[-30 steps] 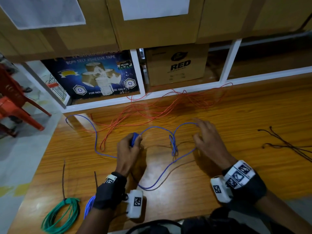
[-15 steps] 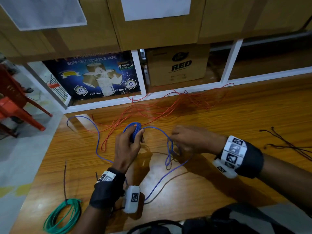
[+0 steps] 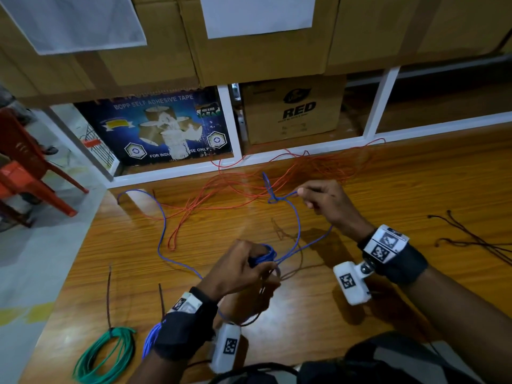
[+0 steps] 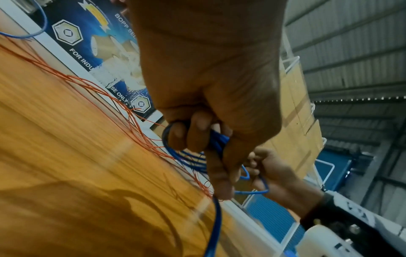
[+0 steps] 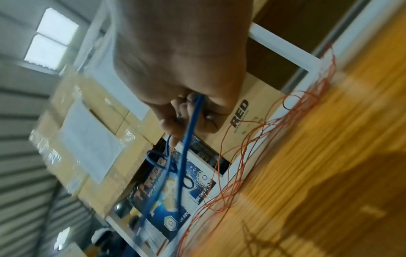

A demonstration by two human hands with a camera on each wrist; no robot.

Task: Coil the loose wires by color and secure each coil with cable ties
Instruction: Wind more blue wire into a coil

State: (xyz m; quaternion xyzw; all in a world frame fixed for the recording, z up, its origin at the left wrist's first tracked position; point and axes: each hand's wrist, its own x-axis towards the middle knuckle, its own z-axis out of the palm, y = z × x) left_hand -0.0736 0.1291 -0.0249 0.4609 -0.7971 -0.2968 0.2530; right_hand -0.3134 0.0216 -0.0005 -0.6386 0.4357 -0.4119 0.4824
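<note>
while the left hand (image 3: 235, 268) grips blue coils (image 3: 264, 256), the right hand (image 3: 328, 202) pinches the strand.

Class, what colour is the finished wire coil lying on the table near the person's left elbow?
Green. The green wire coil shows best in the head view.

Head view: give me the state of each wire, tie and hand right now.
Blue wire: partly coiled, rest loose, knotted.
Left hand: grips the blue coil.
Right hand: pinches the blue wire.
Red wire: loose, tangled.
Green wire: coiled, tied.
Cable ties: lying unused.
</note>
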